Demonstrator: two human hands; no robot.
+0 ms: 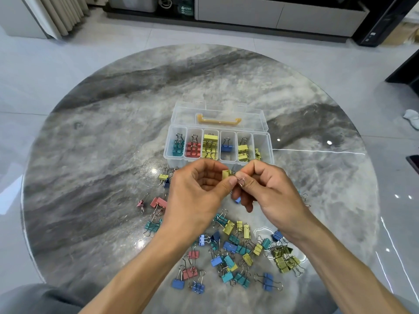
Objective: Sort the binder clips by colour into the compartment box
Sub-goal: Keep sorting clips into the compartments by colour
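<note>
No writing can be read on the things of the task; only a green label (pixel 186 8) far behind on the floor unit carries some print, too small to make out. Both hands are raised together over the round marble counter (pixel 102 137), just in front of the compartment box (pixel 218 143). The left hand (pixel 199 189) pinches the body of a yellow-green binder clip (pixel 226 174) with curled fingers, and the right hand (pixel 265 189) pinches the wire handle of the same clip (pixel 241 181) between thumb and forefinger. The clip lies about level, its long axis going left to right, the body toward the left hand and the wire loop toward the right. The box is of clear plastic, its lid (pixel 217 115) open and lying back, with an orange handle (pixel 218 120) on it. Its row of compartments holds, from the left, teal clips (pixel 178 146), red clips (pixel 193 149), yellow clips (pixel 210 143), one blue clip (pixel 226 147) and yellow-green clips (pixel 243 151); some more yellow-green show at the last compartment. Many loose clips (pixel 235 252) in blue, teal, red and yellow lie scattered on the counter under and between the forearms. The hands cover the front wall of the box and some clips below them. A pale cloth (pixel 412 118) lies on the floor to the right.
</note>
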